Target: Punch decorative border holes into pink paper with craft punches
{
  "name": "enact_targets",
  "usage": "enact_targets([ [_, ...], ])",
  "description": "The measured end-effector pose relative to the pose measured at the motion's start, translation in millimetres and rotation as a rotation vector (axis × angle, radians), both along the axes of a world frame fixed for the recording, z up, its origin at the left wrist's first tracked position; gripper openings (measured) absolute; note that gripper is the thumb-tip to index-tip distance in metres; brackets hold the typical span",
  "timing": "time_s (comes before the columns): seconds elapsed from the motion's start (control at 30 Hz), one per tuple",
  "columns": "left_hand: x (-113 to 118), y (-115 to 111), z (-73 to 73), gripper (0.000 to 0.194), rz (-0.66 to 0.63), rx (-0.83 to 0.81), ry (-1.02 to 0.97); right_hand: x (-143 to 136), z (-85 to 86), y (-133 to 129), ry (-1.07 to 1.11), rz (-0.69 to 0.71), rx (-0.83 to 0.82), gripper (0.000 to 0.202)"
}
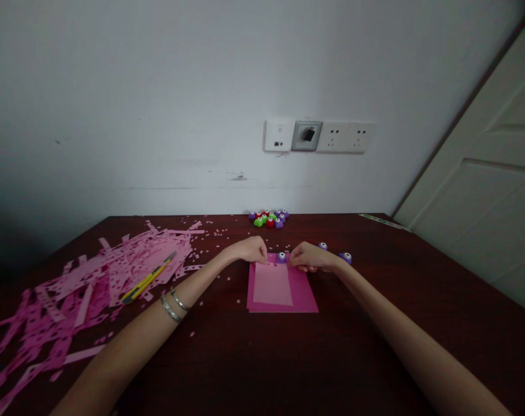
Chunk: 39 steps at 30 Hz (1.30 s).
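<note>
Against a pale wall [158, 86], on a dark red tabletop [245, 364]: touching a light pink sheet [272, 286] near its top corners with left hand [251, 249] and right hand [309, 256], fingers drawn in; cannot tell whether pinching or pressing. Below the grip, within the edges of magenta sheets [304, 293]. Between both hands, a purple punch [281, 257]; leftward, paper scraps [128, 260] and a yellow cutter [148, 280]; beyond, clustered punches [270, 223]. Toward the body, wide room.

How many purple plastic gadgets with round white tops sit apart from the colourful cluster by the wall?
3: a white-topped purple plastic gadget between the left hand and right hand; a second behind the right hand; a third farther right. The hands may hide more.
</note>
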<state>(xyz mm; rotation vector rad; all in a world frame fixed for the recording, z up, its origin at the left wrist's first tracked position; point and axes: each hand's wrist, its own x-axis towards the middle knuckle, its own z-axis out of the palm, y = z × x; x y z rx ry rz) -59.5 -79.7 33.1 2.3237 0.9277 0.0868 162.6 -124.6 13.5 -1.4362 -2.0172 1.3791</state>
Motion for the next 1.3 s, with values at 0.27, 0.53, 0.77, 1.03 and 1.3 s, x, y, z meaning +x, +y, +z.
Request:
enact_targets([
  [0.27,1,1,-1.6,0.015,0.007,-0.007,-0.004,-3,13.1,-2,-0.054,-0.133,0.040,0.020],
  [0.53,1,0,-3.9,0.014,-0.006,0.002,-0.009,-9,11.3,-4,0.038,-0.015,0.040,0.047],
  [0.77,1,2,-2.8,0.014,0.005,-0.016,-0.018,-6,6.5,-1,0.035,-0.028,0.039,0.044],
  [1.03,1,1,-2.0,0.014,0.000,-0.036,-0.022,5,12.8,-3,-0.051,-0.080,0.002,0.013],
  [1.3,-1,1,-0.7,0.012,-0.007,-0.081,-0.054,3,6.2,-1,0.024,-0.017,-0.026,0.018],
])
